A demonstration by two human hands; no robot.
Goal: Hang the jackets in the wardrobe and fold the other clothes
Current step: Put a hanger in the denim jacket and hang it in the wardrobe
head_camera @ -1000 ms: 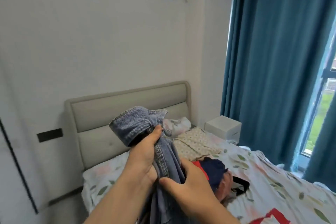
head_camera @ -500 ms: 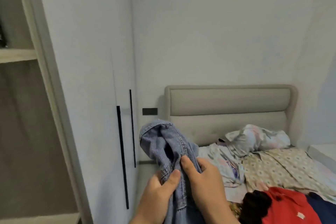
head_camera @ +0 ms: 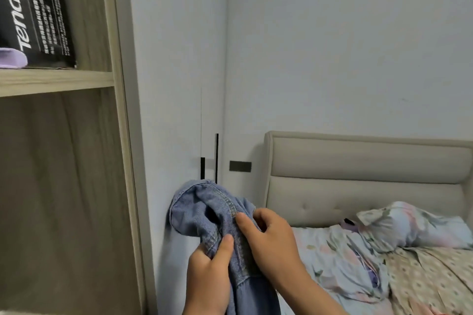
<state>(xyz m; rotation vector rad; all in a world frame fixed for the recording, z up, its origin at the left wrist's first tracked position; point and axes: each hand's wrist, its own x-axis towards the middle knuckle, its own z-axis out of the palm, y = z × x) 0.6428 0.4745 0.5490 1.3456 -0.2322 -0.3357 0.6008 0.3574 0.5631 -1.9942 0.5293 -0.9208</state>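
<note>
Wood-grain wardrobe (head_camera: 64, 199) fills the left of my view, one compartment open under a shelf (head_camera: 56, 80). The bed (head_camera: 330, 258), in floral bedding, lies to the right against a beige headboard (head_camera: 371, 161). I note a black box (head_camera: 38, 7) standing on the shelf. The denim jacket (head_camera: 202, 210) is bunched in mid-air, low at centre, between wardrobe and bed. The right hand (head_camera: 271, 243) pinches its stitched seam. The left hand (head_camera: 207, 279) grips the cloth just below, thumb pressed on.
</note>
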